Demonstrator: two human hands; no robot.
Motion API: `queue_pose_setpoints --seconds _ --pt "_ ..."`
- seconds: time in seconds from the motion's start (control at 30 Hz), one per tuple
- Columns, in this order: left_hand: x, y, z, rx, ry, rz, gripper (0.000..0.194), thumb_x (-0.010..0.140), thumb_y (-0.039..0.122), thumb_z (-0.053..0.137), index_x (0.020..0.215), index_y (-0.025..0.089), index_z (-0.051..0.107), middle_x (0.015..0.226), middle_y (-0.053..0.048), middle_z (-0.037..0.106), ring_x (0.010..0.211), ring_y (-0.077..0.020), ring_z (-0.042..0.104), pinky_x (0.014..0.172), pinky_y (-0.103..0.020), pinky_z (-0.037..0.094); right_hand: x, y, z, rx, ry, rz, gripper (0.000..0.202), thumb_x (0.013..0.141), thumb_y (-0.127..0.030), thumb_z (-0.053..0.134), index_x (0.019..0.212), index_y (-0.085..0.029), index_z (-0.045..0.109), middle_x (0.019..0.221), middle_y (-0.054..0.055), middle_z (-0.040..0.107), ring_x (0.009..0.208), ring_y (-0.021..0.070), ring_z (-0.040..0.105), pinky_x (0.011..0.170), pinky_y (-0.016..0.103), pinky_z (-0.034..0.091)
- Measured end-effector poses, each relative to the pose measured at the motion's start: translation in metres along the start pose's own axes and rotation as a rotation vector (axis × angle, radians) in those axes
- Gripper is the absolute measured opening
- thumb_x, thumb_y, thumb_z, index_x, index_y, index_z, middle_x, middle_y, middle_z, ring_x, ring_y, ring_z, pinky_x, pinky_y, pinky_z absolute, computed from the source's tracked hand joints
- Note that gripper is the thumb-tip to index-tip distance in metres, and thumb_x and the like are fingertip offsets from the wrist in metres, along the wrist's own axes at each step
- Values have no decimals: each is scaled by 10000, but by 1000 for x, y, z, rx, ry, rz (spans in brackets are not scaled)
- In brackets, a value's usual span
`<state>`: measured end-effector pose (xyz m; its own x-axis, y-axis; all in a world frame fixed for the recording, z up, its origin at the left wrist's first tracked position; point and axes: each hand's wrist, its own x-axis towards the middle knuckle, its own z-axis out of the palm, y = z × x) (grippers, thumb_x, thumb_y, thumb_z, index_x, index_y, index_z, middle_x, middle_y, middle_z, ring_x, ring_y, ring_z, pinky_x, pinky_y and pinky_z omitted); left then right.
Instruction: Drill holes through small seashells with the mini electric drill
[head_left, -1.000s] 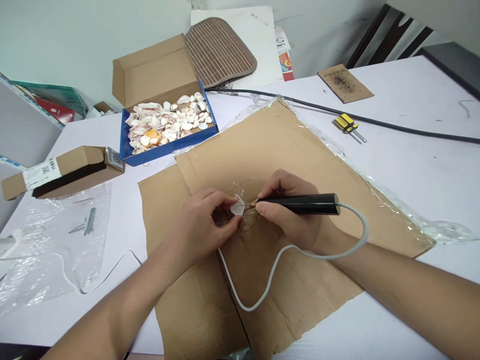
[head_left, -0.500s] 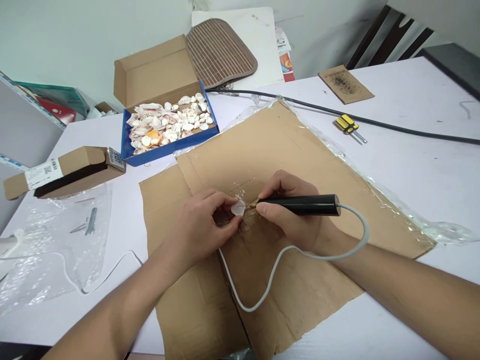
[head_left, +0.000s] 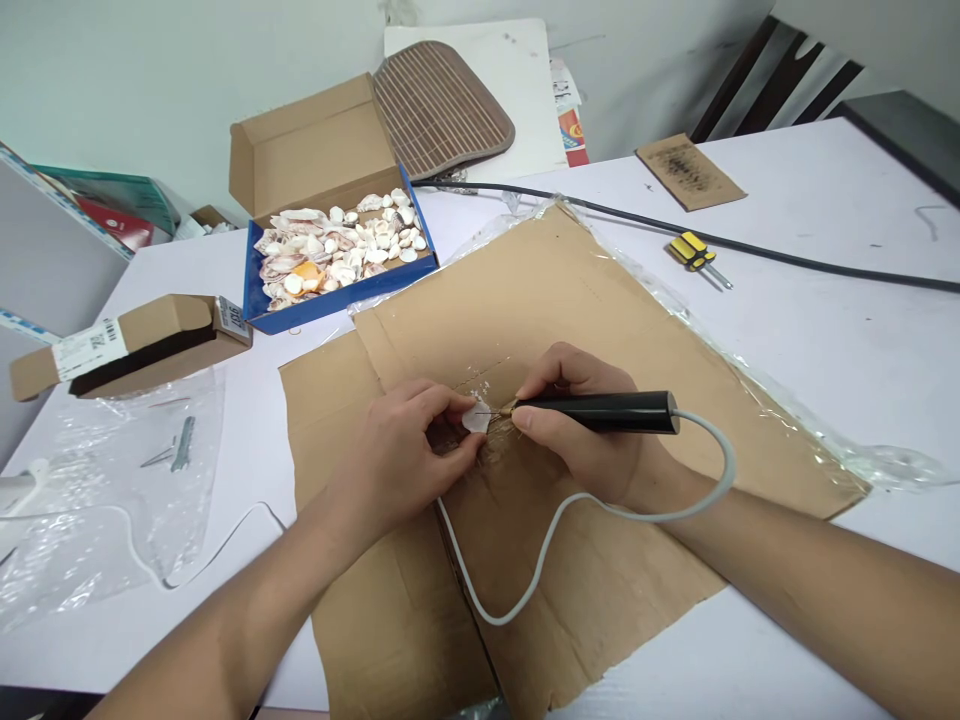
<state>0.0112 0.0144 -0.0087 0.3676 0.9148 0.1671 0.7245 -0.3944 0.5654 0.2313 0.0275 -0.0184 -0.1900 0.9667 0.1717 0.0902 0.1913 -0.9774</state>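
Between the thumb and forefinger of my left hand (head_left: 409,450) is a small white shell (head_left: 475,418), held just above the brown cardboard sheet (head_left: 600,330). My right hand (head_left: 585,420) grips a black pen-shaped tool (head_left: 615,411) near its brass-coloured front end. The tool's thin tip points left and reaches the shell; whether it has entered the surface cannot be made out. A grey cable (head_left: 536,565) leaves the tool's back end and loops below both hands. White crumbs lie on the cardboard just beyond the shell.
A blue-edged box (head_left: 341,297) full of shells stands at the back left. Left of it are a long carton (head_left: 165,345) and clear plastic (head_left: 112,500). A yellow-handled screwdriver (head_left: 691,251), a black cable (head_left: 795,258) and a stained cardboard piece (head_left: 690,172) lie at the back right.
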Motion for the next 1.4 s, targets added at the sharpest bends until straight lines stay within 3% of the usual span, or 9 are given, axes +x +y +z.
queue_pose_setpoints --seconds 1.4 --pt "0 1 -2 -6 -21 -37 110 898 234 769 999 203 799 927 -56 842 818 -213 764 736 -320 615 -1 -1 0 17 8 23 113 797 -219 740 745 -249 645 689 -40 647 620 145 539 568 307 405"
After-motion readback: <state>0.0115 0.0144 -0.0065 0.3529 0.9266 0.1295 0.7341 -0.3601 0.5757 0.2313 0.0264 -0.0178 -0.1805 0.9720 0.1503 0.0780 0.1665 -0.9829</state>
